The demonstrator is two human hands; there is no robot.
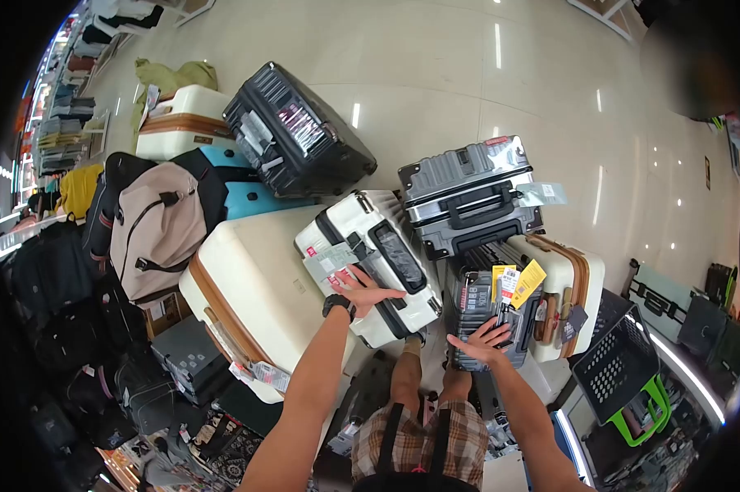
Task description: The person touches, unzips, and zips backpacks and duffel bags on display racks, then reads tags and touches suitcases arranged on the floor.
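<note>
My left hand lies with fingers spread on the top side of a white suitcase with black trim, beside its black handle and a paper tag. A dark watch is on that wrist. My right hand rests with its fingers apart on a small grey ribbed suitcase; the underside of the fingers is hidden. Yellow and white tags hang at its handle. Just behind it stands a silver-grey suitcase with black handle. A cream suitcase with brown trim stands to its right.
A large cream suitcase stands at my left, with a beige bag and a black suitcase beyond it. At the lower right is a black basket with green handle. Glossy tiled floor stretches ahead.
</note>
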